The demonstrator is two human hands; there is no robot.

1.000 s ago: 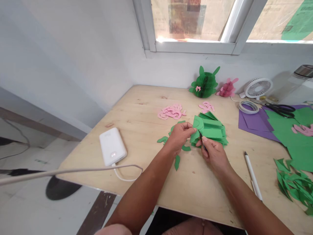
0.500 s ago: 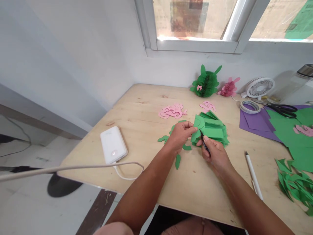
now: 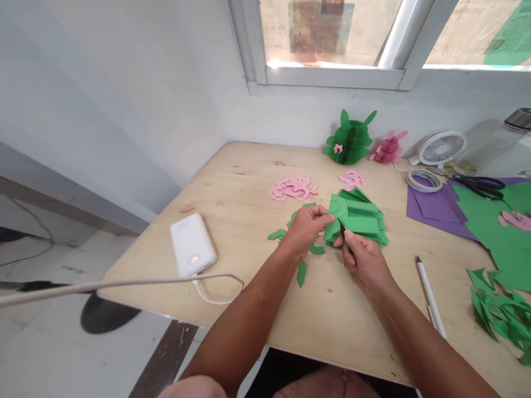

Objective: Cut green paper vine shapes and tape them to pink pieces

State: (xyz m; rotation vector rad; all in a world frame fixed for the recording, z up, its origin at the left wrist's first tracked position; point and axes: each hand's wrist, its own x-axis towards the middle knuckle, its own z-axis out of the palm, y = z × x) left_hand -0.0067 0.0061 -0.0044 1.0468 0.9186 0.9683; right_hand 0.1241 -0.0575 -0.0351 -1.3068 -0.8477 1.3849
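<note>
A folded green paper piece with a curved line on it is pinched at its edge by the thumb and fingers of my left hand. My right hand grips a slim black pen, its point touching or just above the paper near the curve. Beneath and to the right, more pleated green paper lies stacked with its folds fanned out. Small green cut-outs lie around and partly under my left hand.
Pink cut-outs lie beyond my hands. Green and pink paper animals, a small white fan, tape and black scissors stand or lie behind. A white pen and green scraps are right; a cabled power bank is left.
Almost nothing differs. My right hand and the pen have shifted very slightly, while my left hand stays on the green paper.
</note>
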